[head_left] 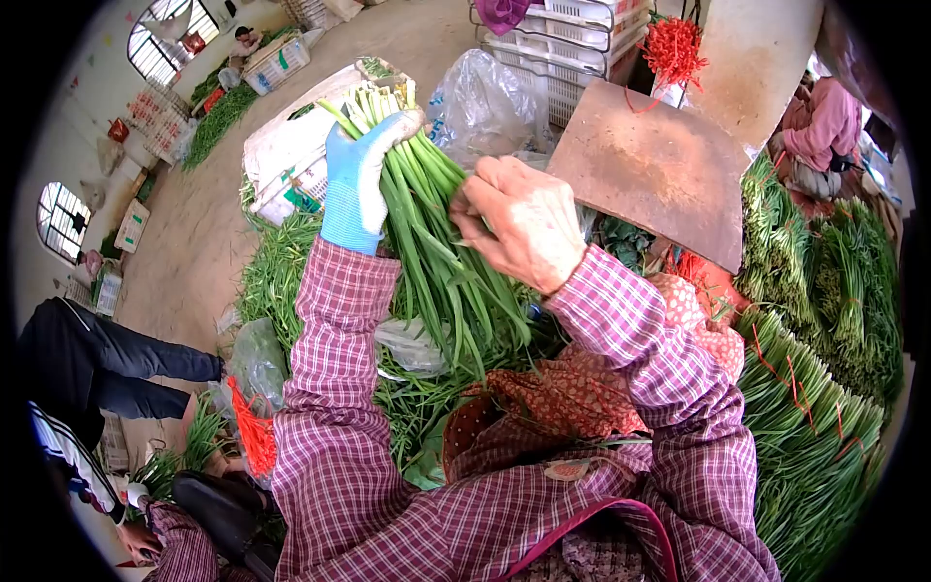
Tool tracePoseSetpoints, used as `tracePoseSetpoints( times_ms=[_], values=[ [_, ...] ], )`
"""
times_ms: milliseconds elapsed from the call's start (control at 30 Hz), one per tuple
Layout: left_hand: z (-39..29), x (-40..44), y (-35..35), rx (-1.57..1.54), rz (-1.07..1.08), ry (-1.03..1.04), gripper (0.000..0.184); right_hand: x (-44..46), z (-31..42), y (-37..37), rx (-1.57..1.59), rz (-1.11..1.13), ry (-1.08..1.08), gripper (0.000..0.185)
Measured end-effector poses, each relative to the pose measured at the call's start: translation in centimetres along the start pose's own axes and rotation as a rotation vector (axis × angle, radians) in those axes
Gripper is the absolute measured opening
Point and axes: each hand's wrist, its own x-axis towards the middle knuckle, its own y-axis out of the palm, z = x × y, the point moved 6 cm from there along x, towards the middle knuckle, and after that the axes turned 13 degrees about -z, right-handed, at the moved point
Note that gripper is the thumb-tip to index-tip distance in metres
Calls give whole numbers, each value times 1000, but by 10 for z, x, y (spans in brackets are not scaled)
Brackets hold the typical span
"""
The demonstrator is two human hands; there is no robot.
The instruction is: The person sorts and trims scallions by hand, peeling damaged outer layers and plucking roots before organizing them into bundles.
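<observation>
My left hand [364,175], in a blue and white glove, is wrapped round the upper part of a bunch of garlic chives [427,228]. The pale cut ends point up and away from me, while the long flat green leaves hang down towards my lap. At the right side of the bunch is my bare right hand [519,218], its fingers curled and pinched together against the leaves. Whatever sits between those fingertips is hidden.
A brown board [659,165] stands right of my hands, with red ties [674,50] above it. Tied green bundles [815,427] lie on the right. Loose greens [276,272] and a clear plastic bag [490,102] lie around. Another person's legs [145,359] are at left.
</observation>
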Motion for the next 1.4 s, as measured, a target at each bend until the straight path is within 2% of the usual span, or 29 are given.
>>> tracePoseSetpoints(
  times_ms=[100, 167, 200, 233, 300, 333, 367, 433, 467, 500, 600, 700, 733, 767, 833, 867, 900, 967, 1000, 1067, 1100, 1133, 1167, 1200, 1233, 1300, 1367, 1400],
  values=[
    [-2, 11, -9, 44, -1, 52, 27, -18, -7, -15, 82, 106, 77, 14],
    [-8, 14, -12, 45, -33, 82, 27, -41, -15, -10, 214, 459, 226, 12],
    [-11, 13, -10, 57, -55, 90, 27, -45, -13, -12, 94, 600, 162, 22],
    [-10, 13, -7, 58, -51, 89, 27, -43, -12, -12, 93, 597, 165, 22],
    [-11, 13, 0, 107, -58, 155, 25, -23, -14, -19, 248, 300, 281, 29],
    [-10, 13, 4, 108, -90, 166, 25, -12, -13, -19, 281, 233, 331, 34],
    [-7, 17, 5, 117, -92, 147, 38, -9, -8, -9, 280, 231, 331, 34],
    [-8, 17, 14, 142, -83, 162, 36, 0, -4, 3, 59, 132, 292, 43],
    [-8, 16, 18, 142, -82, 162, 36, 2, -4, 10, -32, 240, 326, 41],
    [-10, 15, 22, 148, -72, 199, 36, 2, -5, 14, -32, 239, 325, 41],
    [-17, 17, 27, 169, -52, 258, 36, 1, -8, 16, -28, 122, 303, 25],
    [-14, 22, 29, 208, -40, 302, 38, 6, -17, 12, 28, 171, 346, 22],
    [-14, 23, 30, 219, -9, 338, 38, 9, -22, 12, 119, 298, 402, 22],
    [-14, 23, 30, 231, 20, 375, 39, 13, -29, 7, 118, 299, 404, 22],
    [-15, 19, 29, 251, 41, 327, 40, 13, -34, 10, 714, 492, 680, 24],
    [-13, 18, 29, 272, 62, 281, 42, 12, -36, 5, 821, 585, 843, 27],
    [-13, 18, 26, 272, 62, 277, 42, 7, -47, 10, 902, 602, 901, 27],
    [-6, 26, 9, 253, 17, 126, 46, 16, -50, -20, 1110, 619, 853, 29],
    [-7, 28, 5, 187, 37, 127, 41, 10, -56, -27, 1110, 622, 850, 29],
    [-4, 31, -3, 146, 45, 129, 36, 3, -62, -37, 741, 529, 551, 32],
    [-6, 30, -4, 103, 54, 130, 31, -9, -51, -33, 668, 534, 421, 38],
    [-6, 28, -1, 114, 26, 123, 22, -10, -33, -35, 390, 526, 224, 44],
    [-7, 26, 3, 114, 27, 123, 22, -6, -17, -33, 111, 508, 29, 50],
    [-6, 24, 7, 122, 24, 93, 21, -6, -18, -26, 129, 437, 87, 40],
    [-6, 23, 11, 131, 18, 63, 21, -3, -13, -16, 129, 435, 85, 40],
    [-6, 20, 20, 96, 25, 3, 17, 14, -8, -14, 148, 106, 187, 21],
    [-6, 19, 28, 39, 37, 9, 16, 25, 10, -12, 42, 8, 94, 14],
    [-10, 16, 33, 39, 43, 10, 14, 26, 8, -9, -40, -49, 59, 17]
  ],
)
